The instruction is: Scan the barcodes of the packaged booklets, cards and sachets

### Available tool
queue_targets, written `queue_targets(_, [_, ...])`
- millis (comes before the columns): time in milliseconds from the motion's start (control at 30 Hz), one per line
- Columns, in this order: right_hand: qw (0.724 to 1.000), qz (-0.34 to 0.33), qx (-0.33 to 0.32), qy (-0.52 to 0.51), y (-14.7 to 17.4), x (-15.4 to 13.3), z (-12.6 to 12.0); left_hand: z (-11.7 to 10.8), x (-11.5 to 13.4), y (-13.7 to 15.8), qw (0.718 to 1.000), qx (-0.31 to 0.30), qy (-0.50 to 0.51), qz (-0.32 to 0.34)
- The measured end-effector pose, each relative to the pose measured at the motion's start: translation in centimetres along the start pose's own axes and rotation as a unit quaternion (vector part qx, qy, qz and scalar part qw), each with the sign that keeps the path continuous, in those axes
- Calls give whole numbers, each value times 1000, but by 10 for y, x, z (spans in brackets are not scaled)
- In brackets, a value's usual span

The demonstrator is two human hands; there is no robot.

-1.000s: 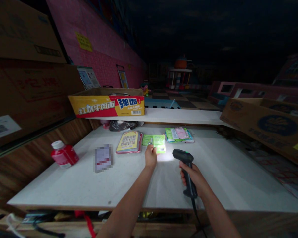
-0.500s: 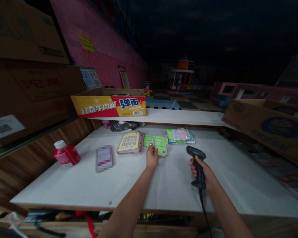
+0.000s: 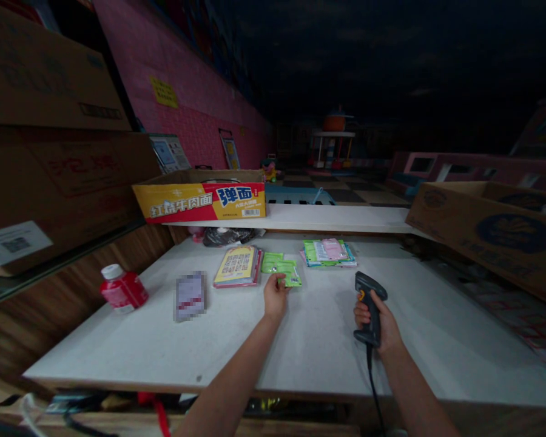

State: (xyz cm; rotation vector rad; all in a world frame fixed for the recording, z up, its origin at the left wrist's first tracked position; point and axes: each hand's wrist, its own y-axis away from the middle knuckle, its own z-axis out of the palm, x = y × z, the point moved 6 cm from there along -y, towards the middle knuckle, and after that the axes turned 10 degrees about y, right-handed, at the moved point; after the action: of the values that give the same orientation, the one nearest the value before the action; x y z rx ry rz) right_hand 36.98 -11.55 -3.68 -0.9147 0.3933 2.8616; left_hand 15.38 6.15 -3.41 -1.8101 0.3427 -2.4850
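My right hand (image 3: 382, 321) is wrapped round the handle of a dark barcode scanner (image 3: 369, 309), held over the right part of the white table (image 3: 164, 352). Its cord runs down past the front edge. With closed fingers, my left hand (image 3: 275, 294) pinches the near edge of a green packet (image 3: 292, 273). A second green packet (image 3: 272, 262) lies just behind, partly overlapped. Left of these rests a stack of booklets (image 3: 237, 267) with a yellow-edged cover. Behind and to the right is a pile of green and pink packets (image 3: 330, 250).
A red bottle with a white cap (image 3: 122, 289) and a blurred-out flat item (image 3: 190, 296) are on the left. A yellow-red noodle carton (image 3: 204, 200) sits on the raised back ledge (image 3: 337, 215). Cardboard boxes flank both sides, including a brown open box (image 3: 495, 224) at right.
The green packet in my left hand has shifted slightly left and turned, now overlapping the other one. My right hand has moved the scanner a little to the right.
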Motion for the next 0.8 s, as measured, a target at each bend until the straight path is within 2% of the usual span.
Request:
queue_targets(133, [999,15,10,-26,0,1,1,-17,7,-3,997,42,-65,-2])
queue_targets(200, [999,14,13,-33,1,1,2,-23,15,-5,990,35,-139,-6])
queue_targets(267, [999,12,18,-34,2,0,3,-26,31,-6,970,15,-242,25])
queue_targets(333, [999,12,22,-35,2,0,3,-22,50,-4,927,-12,-367,72])
queue_targets(467, [999,18,22,-34,3,1,2,-3,69,7,807,-77,-576,104])
queue_targets(533, [999,19,20,-29,3,1,2,8,68,14,772,-124,-612,116])
queue_targets(667, [999,15,19,-32,2,2,1,23,52,29,746,-250,-601,141])
queue_targets(733, [999,16,24,-44,2,2,1,21,47,31,741,-257,-605,136])
queue_targets(800, [998,17,30,-51,3,2,0,16,45,32,741,-237,-616,127])
